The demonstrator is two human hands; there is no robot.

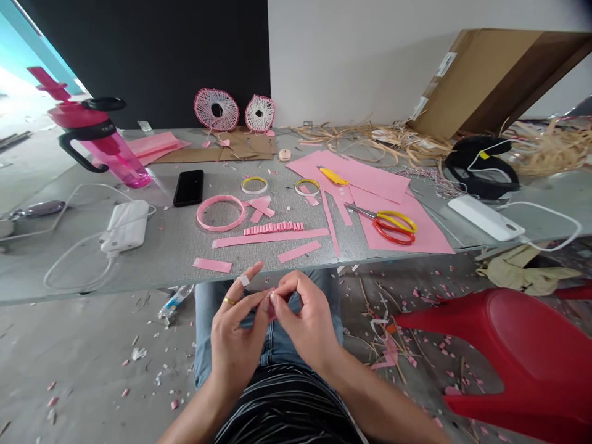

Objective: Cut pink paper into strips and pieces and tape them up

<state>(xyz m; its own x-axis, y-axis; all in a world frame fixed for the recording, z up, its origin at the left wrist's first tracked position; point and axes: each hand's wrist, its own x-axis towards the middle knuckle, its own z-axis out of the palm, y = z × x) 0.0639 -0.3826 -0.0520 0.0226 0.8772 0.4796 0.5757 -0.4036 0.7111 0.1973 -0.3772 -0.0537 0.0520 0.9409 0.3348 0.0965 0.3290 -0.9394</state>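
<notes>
Bare left hand [235,336] and bare right hand [308,317], grips clamped together on a small pink paper scrap [272,307] just below the grey tabletop [152,253], calling for steady pinching.

You count two hands - left [235,336] and right [305,324] - with one pink scrap [272,310] between them. On the table [152,262]: one water bottle [106,148], one phone [189,187], two power banks [124,225] [485,217], two string discs [216,110] [259,114], three rings [221,197] [254,179] [308,180], one scissors [386,217], one cutter [333,176].
</notes>
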